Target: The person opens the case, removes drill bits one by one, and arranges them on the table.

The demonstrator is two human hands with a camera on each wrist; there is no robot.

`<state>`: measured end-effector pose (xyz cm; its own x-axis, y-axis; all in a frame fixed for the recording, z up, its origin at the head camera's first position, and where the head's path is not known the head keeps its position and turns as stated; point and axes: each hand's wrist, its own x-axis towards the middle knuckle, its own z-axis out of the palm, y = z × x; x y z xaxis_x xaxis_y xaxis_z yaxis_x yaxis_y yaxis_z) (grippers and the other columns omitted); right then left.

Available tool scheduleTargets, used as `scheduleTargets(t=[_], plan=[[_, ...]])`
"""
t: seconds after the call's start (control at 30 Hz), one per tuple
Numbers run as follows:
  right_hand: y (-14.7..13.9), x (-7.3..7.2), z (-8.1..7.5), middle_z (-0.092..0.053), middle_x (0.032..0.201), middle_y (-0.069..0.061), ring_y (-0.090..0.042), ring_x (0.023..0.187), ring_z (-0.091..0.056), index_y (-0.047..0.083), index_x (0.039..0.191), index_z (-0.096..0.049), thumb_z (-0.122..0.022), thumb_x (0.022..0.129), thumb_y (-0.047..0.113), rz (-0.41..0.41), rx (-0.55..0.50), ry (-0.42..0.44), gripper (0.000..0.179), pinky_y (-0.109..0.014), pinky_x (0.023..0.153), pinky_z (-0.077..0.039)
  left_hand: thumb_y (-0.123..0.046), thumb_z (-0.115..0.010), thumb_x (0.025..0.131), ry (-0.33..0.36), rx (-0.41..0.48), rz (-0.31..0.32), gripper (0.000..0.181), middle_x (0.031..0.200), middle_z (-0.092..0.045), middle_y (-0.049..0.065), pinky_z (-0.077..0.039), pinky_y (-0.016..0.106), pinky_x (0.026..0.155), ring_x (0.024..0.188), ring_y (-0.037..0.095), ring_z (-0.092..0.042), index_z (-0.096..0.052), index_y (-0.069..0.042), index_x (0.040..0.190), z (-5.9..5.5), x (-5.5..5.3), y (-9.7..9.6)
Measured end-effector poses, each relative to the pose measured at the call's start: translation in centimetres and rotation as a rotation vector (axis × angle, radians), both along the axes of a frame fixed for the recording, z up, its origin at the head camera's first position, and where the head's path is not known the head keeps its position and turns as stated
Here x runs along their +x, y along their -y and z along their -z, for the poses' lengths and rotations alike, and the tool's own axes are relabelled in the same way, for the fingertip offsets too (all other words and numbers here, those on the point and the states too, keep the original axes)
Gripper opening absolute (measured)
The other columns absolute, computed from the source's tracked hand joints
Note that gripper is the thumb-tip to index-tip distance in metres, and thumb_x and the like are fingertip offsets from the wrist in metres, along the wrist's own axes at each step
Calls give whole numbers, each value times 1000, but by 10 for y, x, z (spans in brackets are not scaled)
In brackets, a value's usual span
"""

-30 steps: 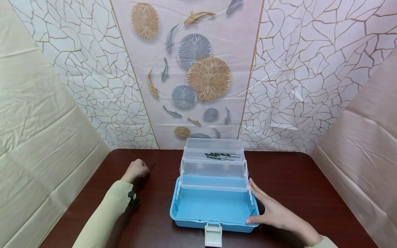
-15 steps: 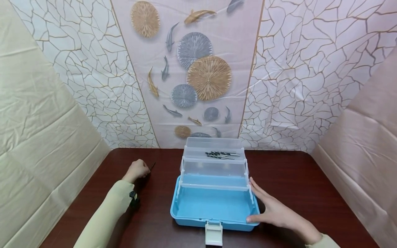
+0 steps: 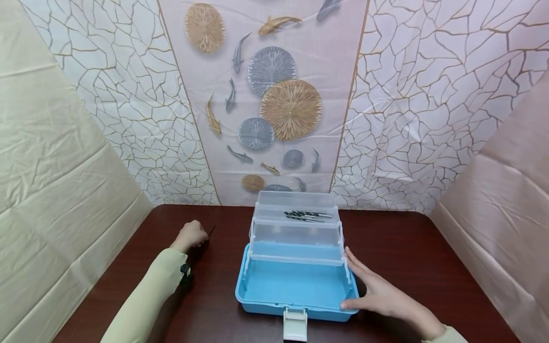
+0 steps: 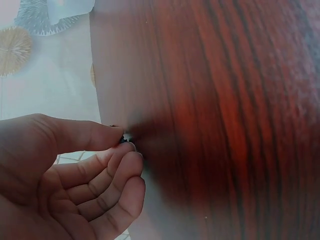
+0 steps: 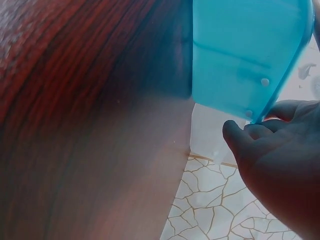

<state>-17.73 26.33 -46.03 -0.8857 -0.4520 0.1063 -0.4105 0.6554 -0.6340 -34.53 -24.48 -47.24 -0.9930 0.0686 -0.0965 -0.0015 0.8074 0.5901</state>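
Note:
At the left of the table my left hand (image 3: 192, 235) pinches a slim dark drill bit (image 3: 212, 229) between thumb and forefinger. The left wrist view shows only a short dark piece of it at the fingertips; the rest is hidden by the hand. An opened light-blue toolbox (image 3: 296, 286) with clear, stepped trays stands at the middle. My right hand (image 3: 377, 293) holds its right side, thumb over the front corner of the rim, fingers along the outer wall. Several dark drill bits with silvery shanks (image 3: 306, 216) lie together in the upper tray (image 3: 266, 214).
A white latch (image 3: 295, 325) hangs down from the toolbox front. The dark red-brown wooden table (image 3: 399, 243) extends to both sides. Behind it hangs a patterned cloth (image 3: 386, 143), and beige cloth (image 3: 64, 190) walls slope at left and right.
The drill bit shows more plainly beyond the left fingers, its end pointing away to the right. The right hand and toolbox stay in place; the head view shifts slightly.

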Motion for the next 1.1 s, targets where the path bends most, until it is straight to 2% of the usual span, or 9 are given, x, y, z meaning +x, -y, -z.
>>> scheduleTargets(t=[0.1, 0.33, 0.4, 0.8, 1.1], plan=[[0, 0, 0, -6, 154, -6, -29, 136, -17, 11, 149, -18, -77, 70, 47, -3, 1, -1, 104, -50, 99, -32, -6, -60, 83, -2, -8, 2, 24, 52, -57, 9, -45, 34, 47, 50, 25, -55, -63, 1, 60, -1, 1, -1], [0, 1, 0, -5, 155, -3, -24, 137, -14, 13, 149, -18, -77, 69, 47, 11, -12, 40, 105, -47, 101, -31, -6, -59, 83, 1, -21, -19, 22, 56, -58, 13, -44, 32, 45, 51, 26, -56, -62, 2, 63, -5, 8, -5], [0, 1, 0, -5, 155, -5, -26, 137, -14, 12, 149, -18, -77, 70, 47, 4, -13, 31, 105, -48, 100, -31, -6, -59, 83, -2, -26, -21, 22, 57, -58, 13, -44, 32, 45, 52, 26, -56, -62, 2, 63, -6, 9, -6], [0, 2, -1, -7, 154, -7, -27, 136, -18, 12, 149, -19, -76, 70, 49, -4, -10, -23, 104, -44, 99, -34, -6, -61, 83, -10, -45, -26, 22, 57, -59, 12, -48, 35, 50, 52, 25, -57, -62, 3, 62, -6, 7, -7], [-1, 1, 1, -6, 155, -5, -26, 136, -17, 12, 149, -19, -77, 69, 47, 2, -18, -9, 104, -42, 101, -32, -9, -62, 83, -2, -48, -24, 21, 60, -60, 11, -46, 33, 47, 53, 24, -57, -64, 1, 65, -5, 4, -5]])
